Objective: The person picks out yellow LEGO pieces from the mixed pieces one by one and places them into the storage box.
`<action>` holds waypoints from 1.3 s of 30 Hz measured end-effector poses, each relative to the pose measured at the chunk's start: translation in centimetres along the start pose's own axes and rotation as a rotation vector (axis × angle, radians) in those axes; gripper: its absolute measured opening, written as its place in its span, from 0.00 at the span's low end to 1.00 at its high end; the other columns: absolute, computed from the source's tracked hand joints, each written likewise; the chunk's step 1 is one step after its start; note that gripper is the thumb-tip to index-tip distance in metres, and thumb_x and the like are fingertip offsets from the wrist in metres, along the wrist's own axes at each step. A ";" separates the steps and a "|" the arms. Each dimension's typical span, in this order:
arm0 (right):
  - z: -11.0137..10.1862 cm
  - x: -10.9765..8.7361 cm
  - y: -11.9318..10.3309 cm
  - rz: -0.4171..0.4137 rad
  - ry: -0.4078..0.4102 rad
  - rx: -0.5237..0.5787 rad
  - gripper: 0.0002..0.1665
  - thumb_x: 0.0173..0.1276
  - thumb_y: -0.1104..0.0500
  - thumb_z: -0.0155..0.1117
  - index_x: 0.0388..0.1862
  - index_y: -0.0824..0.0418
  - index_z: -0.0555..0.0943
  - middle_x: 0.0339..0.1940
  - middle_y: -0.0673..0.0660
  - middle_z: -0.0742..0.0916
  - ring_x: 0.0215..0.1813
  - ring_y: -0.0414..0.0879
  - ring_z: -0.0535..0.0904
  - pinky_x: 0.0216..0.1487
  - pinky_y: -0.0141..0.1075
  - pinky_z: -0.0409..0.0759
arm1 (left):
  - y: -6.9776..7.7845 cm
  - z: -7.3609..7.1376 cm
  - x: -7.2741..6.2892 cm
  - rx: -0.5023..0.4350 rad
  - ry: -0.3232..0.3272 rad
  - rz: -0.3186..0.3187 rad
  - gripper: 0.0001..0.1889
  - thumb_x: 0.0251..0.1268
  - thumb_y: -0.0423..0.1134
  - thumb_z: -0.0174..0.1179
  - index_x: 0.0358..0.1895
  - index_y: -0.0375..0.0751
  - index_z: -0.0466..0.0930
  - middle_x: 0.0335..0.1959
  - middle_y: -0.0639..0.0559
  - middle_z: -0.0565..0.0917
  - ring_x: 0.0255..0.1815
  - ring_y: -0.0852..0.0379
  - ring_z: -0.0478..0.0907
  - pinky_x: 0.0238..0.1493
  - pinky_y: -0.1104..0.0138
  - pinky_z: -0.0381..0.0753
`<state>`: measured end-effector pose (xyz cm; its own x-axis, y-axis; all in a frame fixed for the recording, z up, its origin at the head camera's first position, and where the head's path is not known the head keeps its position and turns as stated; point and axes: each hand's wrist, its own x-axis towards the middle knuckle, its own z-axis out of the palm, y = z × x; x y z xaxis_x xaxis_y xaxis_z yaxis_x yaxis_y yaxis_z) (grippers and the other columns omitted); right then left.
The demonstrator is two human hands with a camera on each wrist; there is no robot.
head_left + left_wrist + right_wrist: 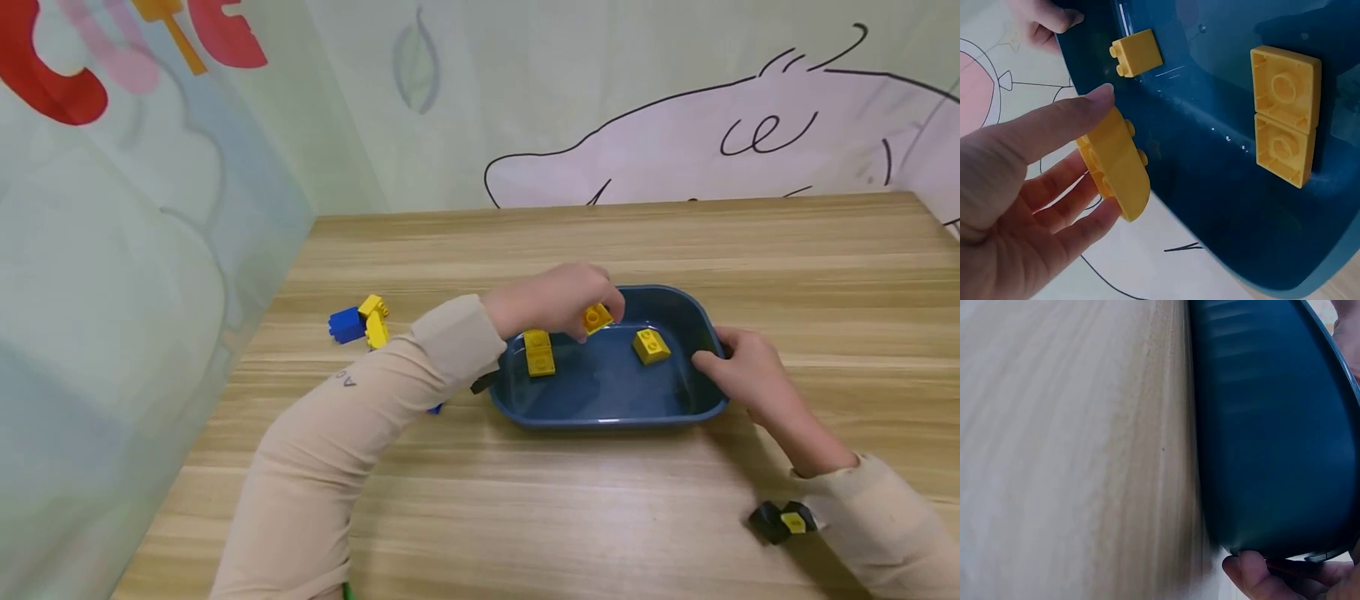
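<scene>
My left hand (562,296) pinches a yellow toy brick (1116,162) between thumb and fingers, over the far side of a dark blue bin (600,423). Seen from the left wrist, this brick has studs and a rounded end. My right hand (750,371) grips the bin's right end, thumb at the rim and fingers on the outside. Inside the bin, a yellow brick (651,346) sits toward the right. Two more yellow pieces (1285,90) lie side by side at the left, hollow undersides up.
Left of the bin, a blue brick (347,325) and yellow bricks (377,330) lie together on the wooden table (600,517). A bit of blue (435,408) shows beside the left sleeve, mostly hidden. A printed wall (450,108) stands behind the table.
</scene>
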<state>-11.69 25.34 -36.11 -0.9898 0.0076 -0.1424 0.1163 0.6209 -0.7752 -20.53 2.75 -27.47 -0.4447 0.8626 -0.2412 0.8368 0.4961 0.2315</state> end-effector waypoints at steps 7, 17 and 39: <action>-0.1 0.1 0.0 -0.010 0.011 0.009 0.25 0.64 0.64 0.52 0.55 0.81 0.69 0.43 0.73 0.78 0.34 0.51 0.78 0.30 0.36 0.82 | -0.1 0.4 0.7 -0.028 -0.056 0.051 0.21 0.52 0.33 0.68 0.53 0.43 0.80 0.53 0.52 0.78 0.51 0.56 0.69 0.55 0.71 0.68; 0.1 0.1 0.1 0.000 0.013 -0.010 0.24 0.64 0.63 0.53 0.55 0.79 0.70 0.44 0.73 0.79 0.34 0.50 0.78 0.29 0.34 0.80 | -0.1 2.0 2.3 0.032 -0.204 0.157 0.22 0.52 0.34 0.68 0.54 0.45 0.79 0.50 0.51 0.77 0.49 0.57 0.69 0.54 0.72 0.68; -0.1 0.1 -0.1 -0.013 0.043 -0.005 0.19 0.63 0.64 0.54 0.49 0.77 0.74 0.36 0.66 0.80 0.31 0.48 0.75 0.26 0.31 0.76 | 0.0 4.1 5.6 0.096 -0.264 0.250 0.23 0.51 0.36 0.69 0.54 0.44 0.79 0.53 0.50 0.77 0.52 0.55 0.69 0.59 0.70 0.65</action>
<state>-11.78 25.37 -35.99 -0.9938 0.0327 -0.1058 0.1029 0.6248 -0.7740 -21.71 7.15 -32.72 -0.1356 0.8947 -0.4256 0.9409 0.2508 0.2277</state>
